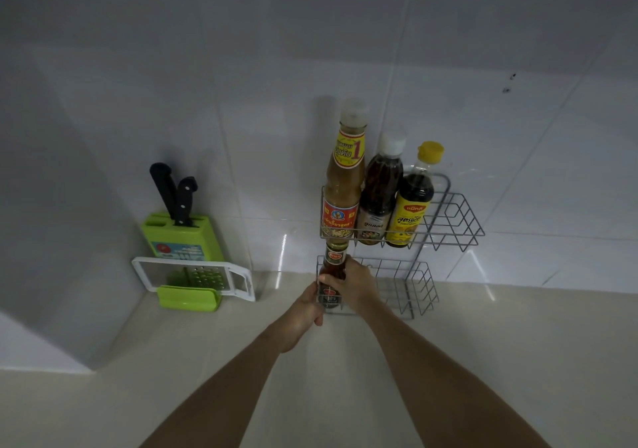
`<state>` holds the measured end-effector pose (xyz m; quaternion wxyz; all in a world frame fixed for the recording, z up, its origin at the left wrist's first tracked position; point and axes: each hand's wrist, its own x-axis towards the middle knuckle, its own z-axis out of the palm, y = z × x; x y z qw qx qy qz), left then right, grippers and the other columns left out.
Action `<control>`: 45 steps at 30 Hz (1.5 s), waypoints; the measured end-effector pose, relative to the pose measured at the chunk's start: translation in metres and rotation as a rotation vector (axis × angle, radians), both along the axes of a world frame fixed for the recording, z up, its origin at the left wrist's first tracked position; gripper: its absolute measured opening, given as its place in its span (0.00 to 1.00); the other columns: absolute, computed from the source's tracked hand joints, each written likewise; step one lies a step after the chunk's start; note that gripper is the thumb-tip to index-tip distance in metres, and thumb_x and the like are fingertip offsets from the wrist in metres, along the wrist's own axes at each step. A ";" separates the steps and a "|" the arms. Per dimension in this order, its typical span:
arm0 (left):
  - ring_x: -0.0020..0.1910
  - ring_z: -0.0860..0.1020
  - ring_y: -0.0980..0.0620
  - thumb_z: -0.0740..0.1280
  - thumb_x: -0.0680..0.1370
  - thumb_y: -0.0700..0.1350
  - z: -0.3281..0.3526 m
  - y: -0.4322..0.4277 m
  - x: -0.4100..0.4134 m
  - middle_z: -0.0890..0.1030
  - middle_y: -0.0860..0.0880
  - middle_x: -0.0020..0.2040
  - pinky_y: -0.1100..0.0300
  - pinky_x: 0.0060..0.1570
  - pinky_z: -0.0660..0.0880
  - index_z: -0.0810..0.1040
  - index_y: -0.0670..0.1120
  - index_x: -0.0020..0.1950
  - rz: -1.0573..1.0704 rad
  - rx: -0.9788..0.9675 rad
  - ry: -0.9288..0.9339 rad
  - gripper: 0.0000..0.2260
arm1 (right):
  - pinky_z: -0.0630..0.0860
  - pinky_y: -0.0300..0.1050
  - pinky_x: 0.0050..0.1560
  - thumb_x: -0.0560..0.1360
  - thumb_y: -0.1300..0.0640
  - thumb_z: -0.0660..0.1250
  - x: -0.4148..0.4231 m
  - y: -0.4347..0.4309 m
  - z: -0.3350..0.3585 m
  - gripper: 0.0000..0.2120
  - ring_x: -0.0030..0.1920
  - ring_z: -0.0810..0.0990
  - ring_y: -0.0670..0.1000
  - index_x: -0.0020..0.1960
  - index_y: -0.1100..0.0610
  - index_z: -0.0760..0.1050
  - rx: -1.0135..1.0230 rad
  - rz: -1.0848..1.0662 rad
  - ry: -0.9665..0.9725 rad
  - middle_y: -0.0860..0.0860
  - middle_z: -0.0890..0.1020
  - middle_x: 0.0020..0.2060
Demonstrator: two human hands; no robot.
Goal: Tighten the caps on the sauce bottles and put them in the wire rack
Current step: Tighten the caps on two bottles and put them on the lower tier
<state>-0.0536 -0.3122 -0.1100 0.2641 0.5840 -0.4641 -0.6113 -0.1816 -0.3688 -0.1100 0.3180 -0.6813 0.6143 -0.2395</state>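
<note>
A two-tier wire rack (455, 219) stands against the tiled wall. Its upper shelf holds three bottles: a tall tan sauce bottle (343, 178) with a clear cap, a dark bottle (379, 188) with a white cap, and a dark bottle (414, 206) with a yellow cap. A small dark sauce bottle (332, 276) with a red label stands at the left end of the lower shelf. My right hand (360, 287) is wrapped around its right side. My left hand (305, 313) grips the bottle's lower left, by the rack's front corner.
A green knife block (179, 237) with two black-handled knives stands at the left by the wall corner. A white-framed grater (193, 276) leans in front of it on a green base. The pale countertop (483, 361) stretches below the rack.
</note>
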 end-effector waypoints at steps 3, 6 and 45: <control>0.60 0.63 0.55 0.56 0.68 0.25 -0.003 0.001 -0.001 0.66 0.53 0.60 0.67 0.42 0.66 0.57 0.46 0.76 0.013 0.000 -0.007 0.38 | 0.73 0.42 0.54 0.73 0.48 0.71 -0.001 0.002 0.004 0.24 0.58 0.79 0.55 0.63 0.58 0.69 0.040 0.054 -0.039 0.55 0.81 0.57; 0.60 0.62 0.56 0.57 0.69 0.25 -0.004 0.003 -0.002 0.68 0.49 0.64 0.68 0.40 0.66 0.57 0.45 0.76 0.037 -0.006 -0.027 0.37 | 0.73 0.44 0.53 0.76 0.54 0.67 -0.004 0.007 0.007 0.26 0.59 0.79 0.57 0.70 0.57 0.61 0.126 0.062 -0.041 0.57 0.79 0.61; 0.40 0.80 0.55 0.72 0.63 0.45 -0.015 0.300 -0.011 0.82 0.52 0.40 0.55 0.47 0.78 0.79 0.51 0.44 -0.032 -0.196 -0.080 0.11 | 0.73 0.45 0.44 0.74 0.43 0.67 -0.045 0.308 0.095 0.15 0.46 0.76 0.48 0.55 0.50 0.76 -0.228 0.660 0.254 0.48 0.79 0.47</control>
